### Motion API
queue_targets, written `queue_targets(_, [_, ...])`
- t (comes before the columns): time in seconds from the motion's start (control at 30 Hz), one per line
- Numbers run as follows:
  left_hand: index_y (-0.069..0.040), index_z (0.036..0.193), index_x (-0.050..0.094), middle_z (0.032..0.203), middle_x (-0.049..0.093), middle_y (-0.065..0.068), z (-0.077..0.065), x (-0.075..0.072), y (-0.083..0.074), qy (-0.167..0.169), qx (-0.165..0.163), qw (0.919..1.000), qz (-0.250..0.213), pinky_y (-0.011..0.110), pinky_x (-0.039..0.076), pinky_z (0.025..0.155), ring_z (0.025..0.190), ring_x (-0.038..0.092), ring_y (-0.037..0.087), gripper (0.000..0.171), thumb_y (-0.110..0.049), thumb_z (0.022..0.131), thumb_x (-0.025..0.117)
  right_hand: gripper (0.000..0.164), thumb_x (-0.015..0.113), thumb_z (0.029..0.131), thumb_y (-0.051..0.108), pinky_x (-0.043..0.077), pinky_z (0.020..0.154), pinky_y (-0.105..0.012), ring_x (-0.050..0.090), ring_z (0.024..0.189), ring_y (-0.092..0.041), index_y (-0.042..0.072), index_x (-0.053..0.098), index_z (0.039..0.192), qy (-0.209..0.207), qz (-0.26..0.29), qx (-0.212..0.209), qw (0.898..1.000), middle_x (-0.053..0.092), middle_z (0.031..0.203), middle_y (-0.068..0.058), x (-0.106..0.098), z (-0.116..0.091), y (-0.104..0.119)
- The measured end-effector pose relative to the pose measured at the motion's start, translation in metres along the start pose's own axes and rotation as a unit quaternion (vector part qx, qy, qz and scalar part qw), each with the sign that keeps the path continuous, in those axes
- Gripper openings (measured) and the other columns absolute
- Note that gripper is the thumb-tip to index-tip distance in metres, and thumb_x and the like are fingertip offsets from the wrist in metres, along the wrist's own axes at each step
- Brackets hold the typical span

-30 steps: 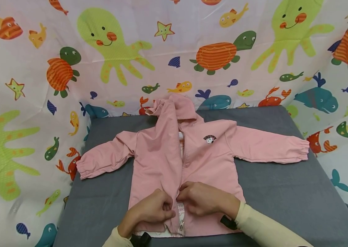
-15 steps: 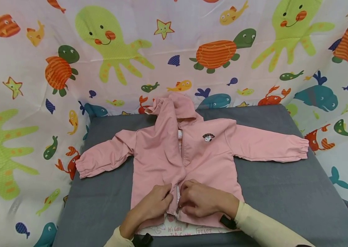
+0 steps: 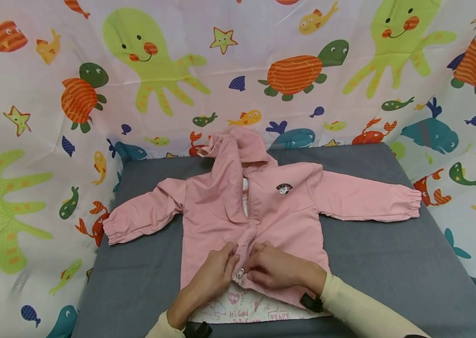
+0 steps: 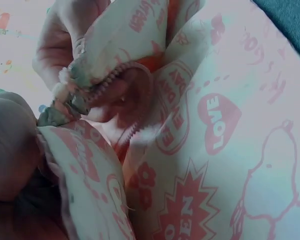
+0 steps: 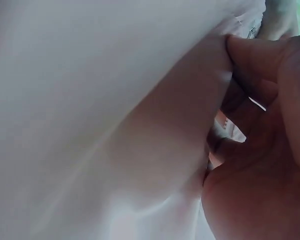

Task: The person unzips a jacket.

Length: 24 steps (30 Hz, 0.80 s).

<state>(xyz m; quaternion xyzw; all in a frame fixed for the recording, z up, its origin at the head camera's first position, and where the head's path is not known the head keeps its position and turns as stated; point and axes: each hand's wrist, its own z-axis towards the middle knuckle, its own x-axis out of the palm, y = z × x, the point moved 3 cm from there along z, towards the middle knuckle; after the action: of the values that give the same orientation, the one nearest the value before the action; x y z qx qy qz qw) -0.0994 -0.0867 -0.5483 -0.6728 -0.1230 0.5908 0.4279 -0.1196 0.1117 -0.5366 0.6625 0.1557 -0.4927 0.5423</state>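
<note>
A pink hooded jacket lies spread out, front up, its sleeves stretched to both sides. My left hand pinches the lower front edge on the left side of the opening. Gripping the opposite front edge, my right hand is close beside it. Between them shows the metal zipper slider, near the bottom of the raised front edges. Below the lifted hem appears the white printed lining. In the left wrist view, zipper teeth run along an edge near the fingers. Fabric hides some fingertips in the right wrist view.
The jacket rests on a table with a grey cloth. A curtain printed with sea animals hangs behind and along both sides. The jacket's hood lies bunched near the back edge, and one sleeve reaches towards the right edge.
The bottom of the front edges, with the zipper slider, has risen away from the table's front. More printed lining shows below. My left hand has moved slightly up, and both hands keep holding the fabric.
</note>
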Motion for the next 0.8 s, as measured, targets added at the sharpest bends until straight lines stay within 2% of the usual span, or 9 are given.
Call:
queue_targets(0.2, [-0.014,0.106,0.064,0.070,0.048,-0.015,0.001,-0.001,0.002,0.025,0.013,0.9996,-0.008,0.017,0.039,0.053,0.056,0.042,-0.006,0.007,-0.012,0.112,0.060,0.013,0.074,0.102,0.015,0.048,0.084,-0.022,0.059,0.087,-0.001,0.022,0.082,0.094,-0.045,0.007,-0.024,0.999,0.075,0.086,0.018,-0.012,0.002,-0.003])
queue_targets(0.27, [-0.014,0.107,0.066,0.071,0.051,-0.014,0.000,-0.001,0.002,0.042,0.022,0.9988,-0.013,0.018,0.041,0.055,0.058,0.045,-0.006,0.009,-0.013,0.112,0.059,0.015,0.074,0.100,0.013,0.049,0.081,-0.023,0.059,0.084,-0.003,0.022,0.081,0.091,-0.055,-0.014,-0.025,0.998,0.073,0.082,0.017,-0.017,0.001,-0.006])
queue_targets(0.43, [-0.014,0.101,0.068,0.070,0.053,-0.014,-0.007,-0.008,0.007,0.101,0.026,0.9944,-0.019,0.017,0.042,0.056,0.058,0.046,-0.006,0.014,-0.011,0.112,0.059,0.022,0.077,0.094,0.006,0.049,0.076,-0.030,0.056,0.074,-0.008,0.021,0.077,0.079,-0.123,-0.092,0.020,0.988,0.068,0.071,0.015,-0.041,-0.014,-0.027])
queue_targets(0.5, [-0.013,0.097,0.067,0.067,0.052,-0.013,-0.010,-0.012,0.011,0.116,0.020,0.9927,-0.022,0.016,0.041,0.054,0.055,0.046,-0.005,0.016,-0.010,0.112,0.060,0.022,0.078,0.094,0.005,0.049,0.076,-0.033,0.056,0.073,-0.008,0.021,0.078,0.078,-0.143,-0.097,0.044,0.984,0.070,0.071,0.015,-0.051,-0.022,-0.035])
queue_targets(0.6, [-0.013,0.096,0.065,0.065,0.052,-0.012,-0.010,-0.017,0.013,0.129,0.018,0.9908,-0.035,0.017,0.041,0.053,0.053,0.048,-0.004,0.017,-0.011,0.112,0.060,0.019,0.078,0.096,0.008,0.049,0.078,-0.033,0.058,0.076,-0.009,0.021,0.081,0.083,-0.139,-0.080,0.057,0.985,0.073,0.075,0.014,-0.059,-0.028,-0.040])
queue_targets(0.73, [-0.015,0.095,0.065,0.066,0.053,-0.014,-0.008,-0.018,0.012,0.146,0.013,0.9887,-0.033,0.018,0.044,0.054,0.054,0.050,-0.005,0.018,-0.018,0.113,0.062,0.013,0.075,0.099,0.012,0.054,0.083,-0.033,0.064,0.086,-0.009,0.020,0.085,0.094,-0.103,-0.050,0.056,0.992,0.077,0.085,0.014,-0.057,-0.026,-0.037])
queue_targets(0.8, [-0.016,0.096,0.067,0.067,0.056,-0.015,-0.007,-0.019,0.011,0.146,0.011,0.9888,-0.028,0.018,0.046,0.055,0.055,0.052,-0.005,0.017,-0.022,0.111,0.064,0.014,0.074,0.100,0.012,0.057,0.087,-0.035,0.068,0.092,-0.011,0.017,0.086,0.101,-0.100,-0.043,0.055,0.993,0.080,0.093,0.011,-0.056,-0.025,-0.034])
